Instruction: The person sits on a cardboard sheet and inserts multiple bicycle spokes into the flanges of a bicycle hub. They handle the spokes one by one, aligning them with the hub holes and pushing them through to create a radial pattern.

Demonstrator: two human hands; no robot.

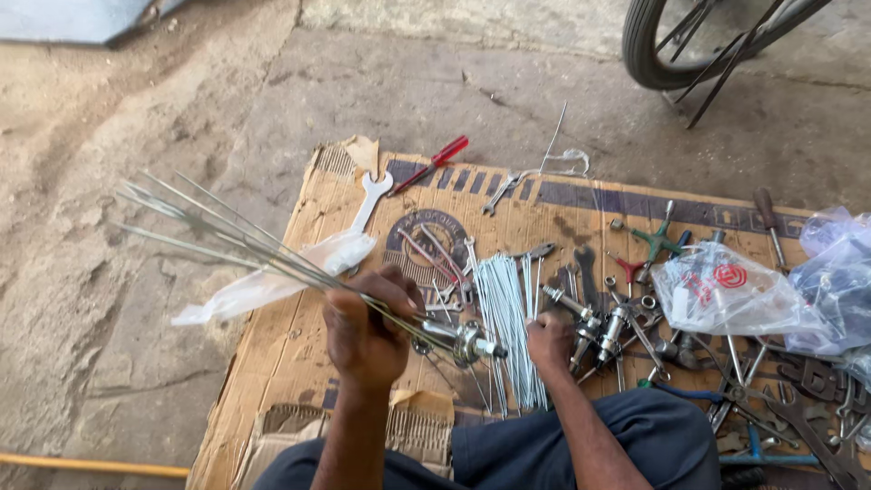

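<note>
I see my left hand [363,331] closed round a wheel hub [463,343] already carrying several fanned spokes [227,238]; my right hand [549,343] pinches the loose spoke pile [504,308] right of the hub, many unthreaded.

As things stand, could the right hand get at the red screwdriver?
Probably yes, with a long stretch. The right hand rests by the loose spokes; the red screwdriver lies uncovered at the cardboard's far edge, with only flat tools lying between.
</note>
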